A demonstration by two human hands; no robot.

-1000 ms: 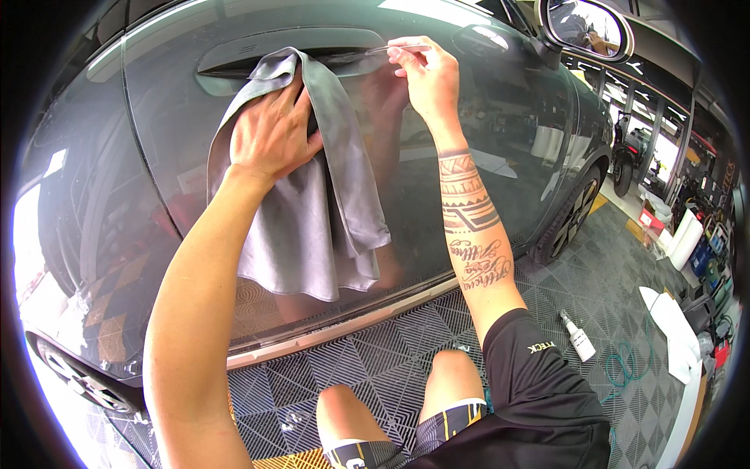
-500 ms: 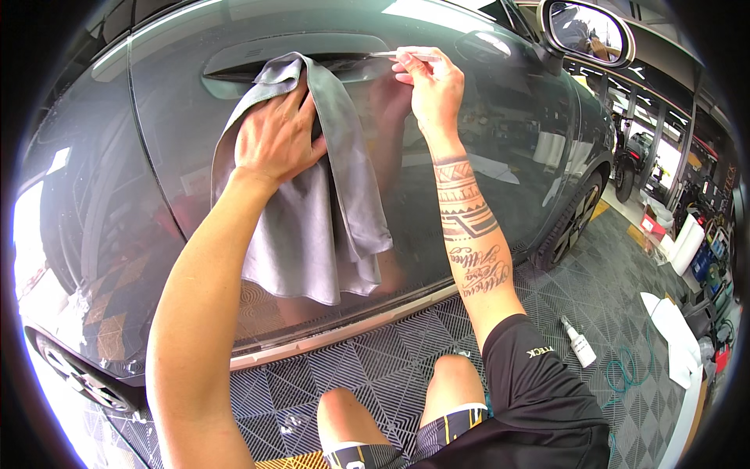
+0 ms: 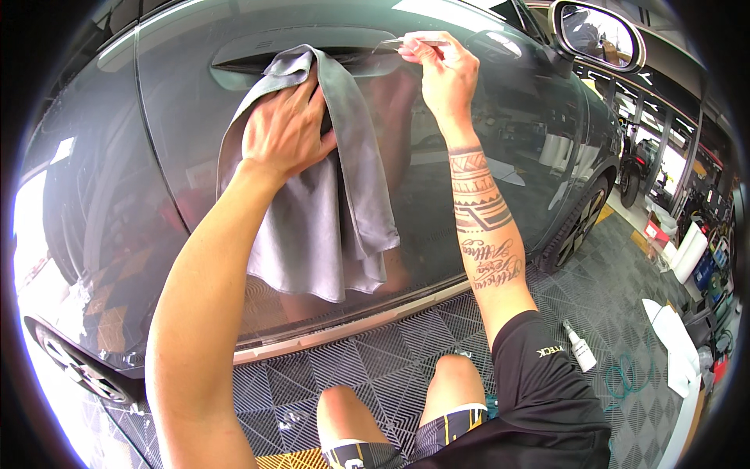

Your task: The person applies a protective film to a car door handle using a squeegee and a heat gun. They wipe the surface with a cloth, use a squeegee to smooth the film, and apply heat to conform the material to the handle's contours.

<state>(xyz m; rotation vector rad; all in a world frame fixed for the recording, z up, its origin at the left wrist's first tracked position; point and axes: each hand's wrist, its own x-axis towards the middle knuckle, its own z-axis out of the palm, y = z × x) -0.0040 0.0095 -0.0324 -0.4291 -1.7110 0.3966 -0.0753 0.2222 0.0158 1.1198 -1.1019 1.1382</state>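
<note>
A grey cloth (image 3: 308,246) is draped over the dark grey car door (image 3: 445,203), hanging from just below the door handle (image 3: 238,55). My left hand (image 3: 285,129) presses it to the panel, fingers tucked under a fold that hides their tips. In a pinch, my right hand (image 3: 451,74) holds a slim, pale pen-like tool (image 3: 426,39) with a thin tip. That tip points left, close to the handle's right end. A fine, clear strand or edge shows by the tip; I cannot tell what it is.
The side mirror (image 3: 598,35) juts out at the upper right. A white spray bottle (image 3: 580,348) and a teal cord (image 3: 623,375) lie on the tiled floor (image 3: 539,399). White sheets (image 3: 668,344) and shop goods line the right side. The front wheel (image 3: 578,223) is beyond the door.
My right hand and the tool have risen slightly, and the tip sits higher by the handle's right end. The left hand and cloth stay in place; the whole view has shifted a little.
</note>
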